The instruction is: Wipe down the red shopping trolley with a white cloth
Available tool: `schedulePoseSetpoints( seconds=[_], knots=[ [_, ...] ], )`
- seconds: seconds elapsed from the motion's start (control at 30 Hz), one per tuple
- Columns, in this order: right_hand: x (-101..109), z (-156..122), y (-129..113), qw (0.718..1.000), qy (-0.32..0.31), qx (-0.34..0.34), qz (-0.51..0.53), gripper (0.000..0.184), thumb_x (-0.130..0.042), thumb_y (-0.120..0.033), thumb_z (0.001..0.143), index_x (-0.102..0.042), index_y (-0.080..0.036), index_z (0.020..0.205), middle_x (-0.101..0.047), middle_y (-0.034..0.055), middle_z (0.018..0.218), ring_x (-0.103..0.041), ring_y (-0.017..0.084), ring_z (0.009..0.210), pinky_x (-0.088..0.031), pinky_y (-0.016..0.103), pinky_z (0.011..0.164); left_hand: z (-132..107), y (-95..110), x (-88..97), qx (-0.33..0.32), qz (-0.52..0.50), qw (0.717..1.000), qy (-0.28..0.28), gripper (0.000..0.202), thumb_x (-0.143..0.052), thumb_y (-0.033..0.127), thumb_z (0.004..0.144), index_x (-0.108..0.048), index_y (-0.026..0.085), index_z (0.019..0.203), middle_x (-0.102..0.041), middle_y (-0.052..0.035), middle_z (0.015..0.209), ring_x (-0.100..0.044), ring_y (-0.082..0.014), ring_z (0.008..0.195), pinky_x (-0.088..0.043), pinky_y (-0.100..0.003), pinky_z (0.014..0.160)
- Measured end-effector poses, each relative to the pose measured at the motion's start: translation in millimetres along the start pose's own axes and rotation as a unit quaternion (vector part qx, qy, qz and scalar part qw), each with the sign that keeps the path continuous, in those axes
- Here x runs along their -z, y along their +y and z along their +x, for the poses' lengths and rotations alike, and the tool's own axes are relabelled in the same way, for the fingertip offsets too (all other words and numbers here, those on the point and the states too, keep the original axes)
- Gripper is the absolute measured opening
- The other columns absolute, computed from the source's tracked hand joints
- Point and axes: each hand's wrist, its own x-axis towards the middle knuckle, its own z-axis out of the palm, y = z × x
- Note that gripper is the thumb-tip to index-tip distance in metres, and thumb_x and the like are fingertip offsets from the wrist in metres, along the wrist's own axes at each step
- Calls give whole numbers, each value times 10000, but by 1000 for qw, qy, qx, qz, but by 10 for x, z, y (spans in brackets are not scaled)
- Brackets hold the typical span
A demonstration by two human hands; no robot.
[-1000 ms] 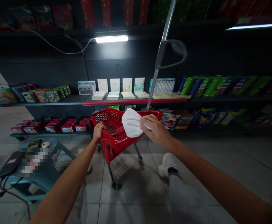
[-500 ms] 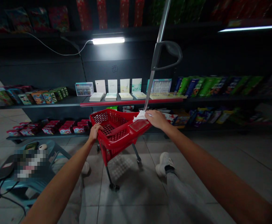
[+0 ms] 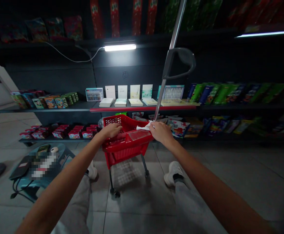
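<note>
A small red plastic shopping cart (image 3: 118, 146) stands before me, with a perforated basket and grey legs on casters. My left hand (image 3: 112, 130) reaches over its left side, fingers curled down at the inner edge of the basket; the fingertips are partly hidden. In my right hand (image 3: 160, 131) is a bunched white cloth (image 3: 143, 126), pressed against the cart's near right rim beside the clear panel on the handle. A metal pole (image 3: 173, 40) with a dark grey loop handle (image 3: 181, 63) rises just behind that hand.
Shelves ahead hold books (image 3: 131, 102), boxed goods (image 3: 51, 103) and green and blue snack bags (image 3: 220, 93). Red packets (image 3: 74, 132) lie on the lowest shelf. At left, a blue-green stool (image 3: 62, 152) carries a phone, a black device and cables. My feet flank the cart.
My left hand has moved right, from the cart's left rim to over the basket. My right hand and the cloth have moved slightly down the rim. The view has shifted left.
</note>
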Motion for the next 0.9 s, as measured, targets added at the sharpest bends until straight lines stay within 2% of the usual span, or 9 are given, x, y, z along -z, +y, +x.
schedulePoseSetpoints(
  seconds=[0.03,0.1,0.13,0.2,0.3,0.43,0.53,0.7,0.9],
  knots=[
    [6,-33,-55,1000,1,2,-1,350,-438,-338,997,-762,-218,939,-774,121,1009,-700,232,912,-430,300,753,-68,170,-69,-3,8,1000,-23,362,-631,564,858,-694,237,718,-729,-70,792,-693,-251,792,-504,-322,788],
    [16,-105,-165,1000,9,10,-6,340,-435,-319,1001,-754,-211,951,-768,125,999,-694,241,910,-431,313,758,-253,529,-194,3,74,993,-91,450,-546,639,905,-705,226,827,-741,-111,882,-701,-289,840,-490,-369,805],
    [19,-144,-215,1000,18,16,-7,338,-430,-303,1003,-748,-204,946,-763,128,998,-689,246,911,-431,321,763,-358,702,-234,9,109,990,-92,506,-495,669,922,-705,211,885,-739,-144,921,-703,-314,855,-483,-396,804],
    [21,-224,-294,998,44,35,-3,331,-414,-262,1007,-728,-191,928,-752,130,1010,-672,251,922,-431,332,787,-553,994,-244,13,171,984,-47,591,-446,705,927,-694,171,985,-721,-209,999,-697,-361,907,-474,-431,795],
    [9,-349,-352,992,104,74,18,306,-401,-221,1010,-691,-191,918,-722,120,999,-628,254,946,-428,345,831,-727,1229,-106,1,223,974,-27,581,-409,664,961,-683,154,1007,-713,-219,1004,-695,-368,906,-466,-436,777],
    [-26,-507,-389,975,182,124,35,256,-418,-221,1006,-657,-220,913,-663,97,916,-572,257,914,-422,360,834,-756,1225,118,-10,243,969,-46,507,-443,614,971,-681,167,991,-720,-174,973,-697,-338,870,-461,-415,762],
    [-43,-608,-427,966,210,140,51,247,-418,-232,1015,-653,-230,940,-655,93,932,-563,256,919,-425,368,843,-751,1141,198,-23,248,967,-45,496,-447,612,972,-679,174,980,-721,-151,977,-693,-324,862,-454,-402,751],
    [-52,-715,-364,960,188,181,103,250,-414,-261,1030,-662,-232,1043,-673,96,1038,-585,267,1024,-449,396,940,-772,1022,262,-43,234,970,-49,472,-460,606,971,-689,195,936,-730,-125,973,-691,-300,852,-446,-384,759],
    [-46,-787,-16,929,163,231,240,247,-423,-257,1020,-650,-245,1115,-654,104,1145,-600,259,1130,-484,423,1002,-725,886,310,-59,238,968,-62,457,-485,610,959,-712,214,976,-739,-104,998,-690,-288,873,-444,-360,773]
  ],
)
